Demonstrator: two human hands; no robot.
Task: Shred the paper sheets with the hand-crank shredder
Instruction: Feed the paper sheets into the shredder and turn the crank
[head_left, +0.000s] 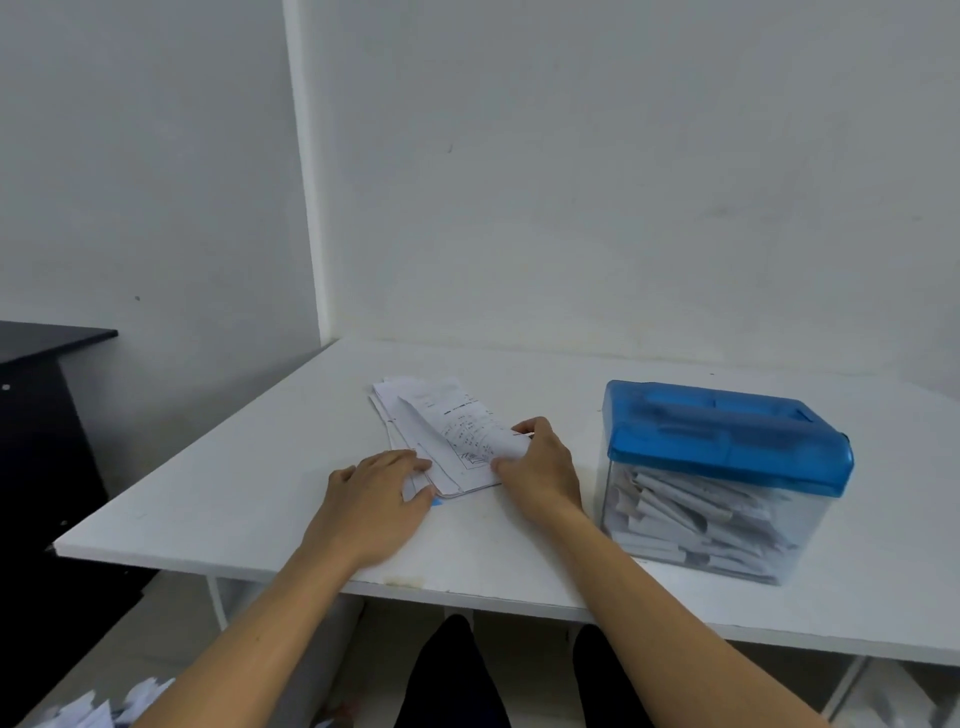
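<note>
I see the sheets (441, 431) lying in a loose stack on the white table (234, 493), a little left of its middle and near my two hands. The top sheet carries small printed text and curls up along its right edge. My right hand (540, 467) pinches that curled edge between thumb and fingers, lifting it slightly off the pile. My left hand (374, 499) lies flat and spread, palm down, with its fingertips pressing the near left corner of the stack; it grips nothing. A small blue scrap (437, 501) peeks out at the pile's near corner, just beside my left fingers. The shredder (727, 478) stands to the right of the sheets, apart from them and from both hands. Its blue lid (727, 441) sits on a clear bin (701, 530), which is packed with white paper strips. I cannot make out the crank from here. Behind the table is a pale wall (571, 182), and a dark cabinet (36, 415) stands off to the left. Torn paper (104, 712) lies on the floor at lower left.
</note>
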